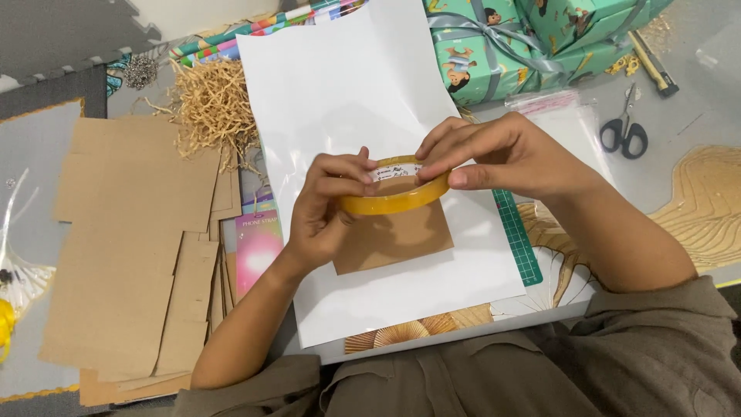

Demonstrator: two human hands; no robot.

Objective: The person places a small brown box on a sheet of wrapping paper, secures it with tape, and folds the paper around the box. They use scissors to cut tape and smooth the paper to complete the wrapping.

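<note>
Olive sleeves (633, 363) nearest, forearms reaching up to a tape roll (395, 199). Left hand (324, 212) clamped on roll's left rim, right hand (502, 154) pinching its top right edge, fingertips (432, 154) on the tape. Under the roll: brown card (401, 239), flat on white paper (363, 85). Right of grip: green mat (519, 243), farther off scissors (624, 127). Left: pink packet (258, 251), cardboard (131, 232), paper shreds (212, 104). Beyond: wrapped gifts (532, 38).

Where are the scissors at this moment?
In the head view, the scissors lie at upper right on the grey mat, beyond the right hand, beside a clear plastic bag.
</note>
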